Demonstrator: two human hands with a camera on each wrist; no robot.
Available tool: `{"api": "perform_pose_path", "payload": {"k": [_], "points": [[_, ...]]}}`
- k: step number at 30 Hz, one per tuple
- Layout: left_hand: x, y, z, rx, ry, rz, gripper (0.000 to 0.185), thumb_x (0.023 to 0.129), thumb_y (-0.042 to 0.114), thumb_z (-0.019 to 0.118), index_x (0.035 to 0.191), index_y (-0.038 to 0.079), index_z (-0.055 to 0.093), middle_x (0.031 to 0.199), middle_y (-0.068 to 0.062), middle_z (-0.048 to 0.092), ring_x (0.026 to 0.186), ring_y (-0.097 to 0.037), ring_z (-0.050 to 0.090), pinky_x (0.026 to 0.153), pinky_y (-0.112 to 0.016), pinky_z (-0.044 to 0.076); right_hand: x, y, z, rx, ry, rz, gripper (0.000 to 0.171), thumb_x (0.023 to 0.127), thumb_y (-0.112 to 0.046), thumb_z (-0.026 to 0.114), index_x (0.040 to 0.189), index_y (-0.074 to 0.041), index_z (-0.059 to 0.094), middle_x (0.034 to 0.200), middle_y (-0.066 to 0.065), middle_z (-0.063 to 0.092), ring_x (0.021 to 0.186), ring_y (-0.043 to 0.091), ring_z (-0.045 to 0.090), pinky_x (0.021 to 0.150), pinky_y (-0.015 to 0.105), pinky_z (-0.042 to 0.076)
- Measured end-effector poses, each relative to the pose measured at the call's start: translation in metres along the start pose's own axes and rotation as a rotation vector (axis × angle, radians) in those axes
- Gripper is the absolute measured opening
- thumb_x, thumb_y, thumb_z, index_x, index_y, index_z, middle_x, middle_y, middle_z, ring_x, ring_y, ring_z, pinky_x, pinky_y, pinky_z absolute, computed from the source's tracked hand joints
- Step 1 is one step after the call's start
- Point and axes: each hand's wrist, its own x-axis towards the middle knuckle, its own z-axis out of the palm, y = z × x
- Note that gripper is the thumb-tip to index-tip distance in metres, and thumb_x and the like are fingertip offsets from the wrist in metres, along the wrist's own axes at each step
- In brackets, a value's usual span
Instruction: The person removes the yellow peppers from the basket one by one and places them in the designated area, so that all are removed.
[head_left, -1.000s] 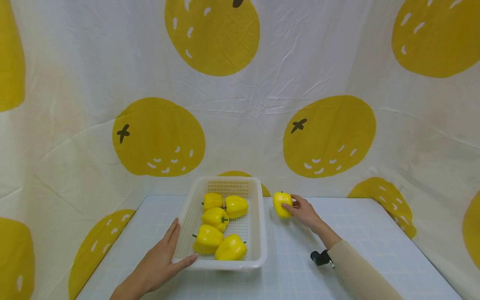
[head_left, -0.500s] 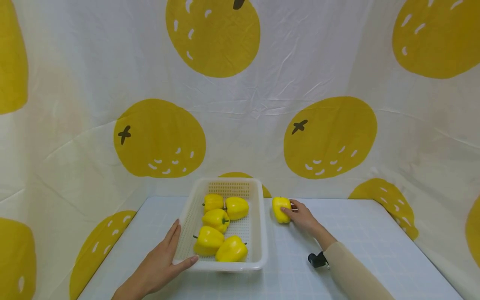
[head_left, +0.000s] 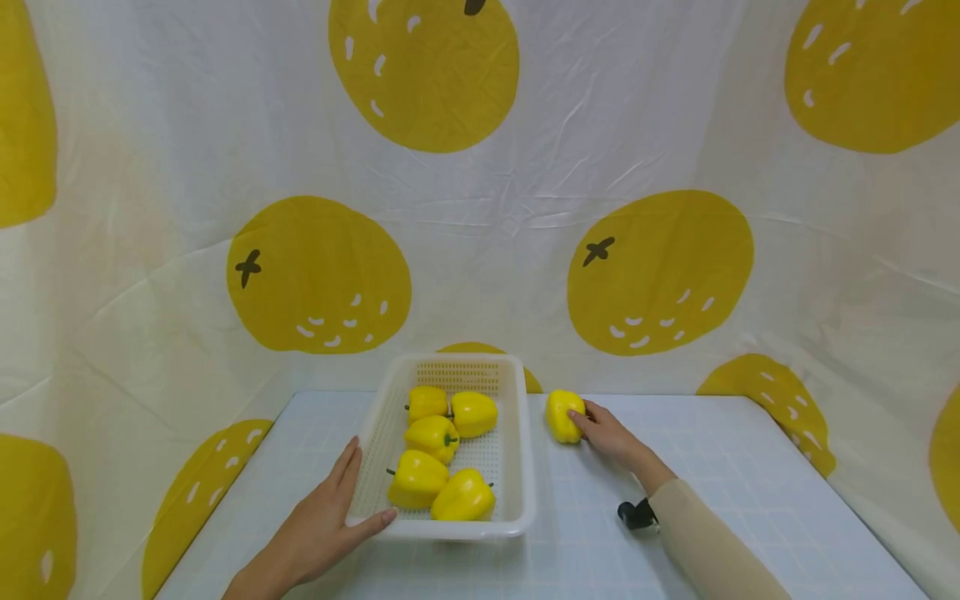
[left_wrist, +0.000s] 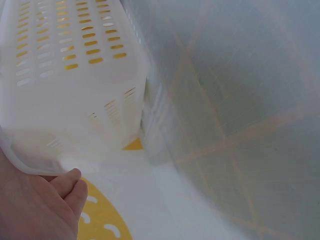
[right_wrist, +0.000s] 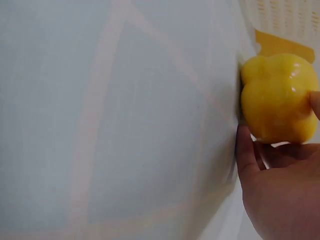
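In the head view, my right hand [head_left: 611,435] holds a yellow bell pepper [head_left: 562,416] by its right side, just right of the basket. The right wrist view shows this yellow bell pepper [right_wrist: 280,97] at the tabletop, with the thumb [right_wrist: 315,104] on one face and the fingers on the side below. My left hand [head_left: 318,521] rests at the near left corner of a white plastic basket [head_left: 528,467], its fingers straight along the outside and its thumb on the rim. Several yellow bell peppers [head_left: 418,479] lie inside the basket, mostly along its left and near side.
A light blue checked table [head_left: 720,467] spreads under everything. Behind it hangs a white cloth [head_left: 487,275] printed with big yellow fruit. A small black device [head_left: 636,515] sits at my right wrist, beside the beige sleeve [head_left: 708,542].
My right hand has lowered the bell pepper slightly toward the table and tilted it a little. The left hand, the basket and the peppers in it stay where they were.
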Motion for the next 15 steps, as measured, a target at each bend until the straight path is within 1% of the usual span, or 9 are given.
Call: {"api": "perform_pose_path", "payload": {"k": [2,6,9,15], "points": [[0.0,0.0,0.0,-0.002,0.002,0.004,0.127,0.082,0.085,0.056,0.164,0.002,0.006,0.171,-0.018,0.003,0.141,-0.043,0.043,0.105,-0.066,0.042,-0.001,0.0,0.0,0.001,-0.001,0.008,0.063,0.109,-0.041,0.046,0.155,0.001,0.035,0.144,0.019,0.052,0.121,0.032,0.051,0.115,0.057,0.037],[0.0,-0.001,0.0,0.003,0.01,0.01,0.126,0.083,0.084,0.055,0.164,0.002,0.006,0.171,-0.018,0.004,0.141,-0.042,0.042,0.106,-0.065,0.042,-0.003,0.0,-0.002,0.004,0.008,0.031,0.064,0.109,-0.039,0.046,0.157,0.001,0.032,0.152,0.023,0.045,0.131,0.036,0.048,0.116,0.057,0.036],[0.0,-0.001,-0.001,0.008,0.009,0.007,0.126,0.082,0.085,0.055,0.164,0.002,0.006,0.171,-0.018,0.004,0.141,-0.042,0.042,0.106,-0.065,0.042,-0.004,0.001,-0.005,0.001,0.008,0.052,0.066,0.109,-0.041,0.047,0.157,0.0,0.031,0.156,0.024,0.04,0.136,0.038,0.045,0.116,0.056,0.036],[-0.001,0.002,-0.001,0.011,-0.002,-0.011,0.127,0.082,0.086,0.055,0.164,0.002,0.006,0.171,-0.018,0.002,0.143,-0.044,0.04,0.106,-0.067,0.04,-0.01,-0.001,-0.013,-0.071,0.011,0.061,0.07,0.107,-0.044,0.05,0.157,0.001,0.03,0.159,0.027,0.034,0.139,0.046,0.042,0.114,0.06,0.036]]}}
